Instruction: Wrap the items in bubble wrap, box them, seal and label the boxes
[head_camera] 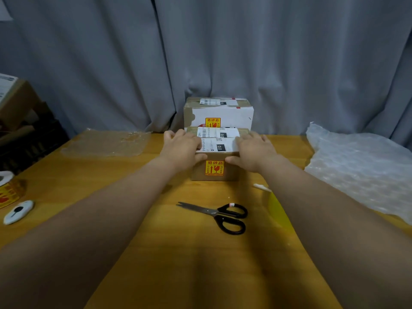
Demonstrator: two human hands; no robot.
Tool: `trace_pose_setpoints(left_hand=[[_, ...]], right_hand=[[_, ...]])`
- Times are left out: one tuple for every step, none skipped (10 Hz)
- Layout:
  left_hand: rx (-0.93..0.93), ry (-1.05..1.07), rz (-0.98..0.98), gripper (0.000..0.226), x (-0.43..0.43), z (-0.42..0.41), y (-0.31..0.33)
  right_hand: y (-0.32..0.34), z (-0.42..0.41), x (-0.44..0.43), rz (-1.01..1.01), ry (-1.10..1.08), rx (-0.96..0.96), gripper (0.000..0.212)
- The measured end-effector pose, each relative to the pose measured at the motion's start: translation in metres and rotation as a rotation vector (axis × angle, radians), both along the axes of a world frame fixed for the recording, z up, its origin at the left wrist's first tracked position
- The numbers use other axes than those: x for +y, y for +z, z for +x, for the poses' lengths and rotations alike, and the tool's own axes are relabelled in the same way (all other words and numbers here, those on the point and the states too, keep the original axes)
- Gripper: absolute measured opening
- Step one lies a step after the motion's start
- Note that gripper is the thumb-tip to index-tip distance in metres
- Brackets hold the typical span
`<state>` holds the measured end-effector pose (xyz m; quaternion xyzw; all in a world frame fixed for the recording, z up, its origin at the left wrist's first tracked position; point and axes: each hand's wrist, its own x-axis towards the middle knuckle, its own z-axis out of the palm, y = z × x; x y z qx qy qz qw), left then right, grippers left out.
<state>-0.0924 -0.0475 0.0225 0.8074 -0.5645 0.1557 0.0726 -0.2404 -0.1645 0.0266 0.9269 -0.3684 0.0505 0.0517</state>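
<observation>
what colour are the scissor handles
Black; the scissors show best in the head view, lying on the table.

Small brown box point(230, 172) closed, upright mid-table: white shipping label point(217, 144) on top, yellow fragile sticker point(214, 167) on front face. 1 larger labelled box point(223, 113) just behind it. Bubble wrap sheet point(356, 175) lies crumpled far right.

Near-centre bench point(189, 253) is open, save scissors point(219, 214) lying flat right of middle. Far centre is blocked by a small box point(215, 169) with a larger box point(223, 113) close behind, against the curtain point(223, 52). Bubble wrap point(361, 172) covers the right side; a plastic sheet point(107, 142) lies far left.
</observation>
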Motion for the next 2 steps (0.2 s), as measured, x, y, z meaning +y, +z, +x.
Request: trace_pose_setpoints(left_hand=[[-0.039, 0.006, 0.044, 0.041, 0.007, -0.001, 0.020], [-0.016, 0.035, -0.013, 0.038, 0.020, 0.000, 0.035]], right_hand=[[0.015, -0.007, 0.006, -0.006, 0.000, -0.135, 0.069], [0.030, -0.016, 0.014, -0.019, -0.017, -0.136, 0.057]])
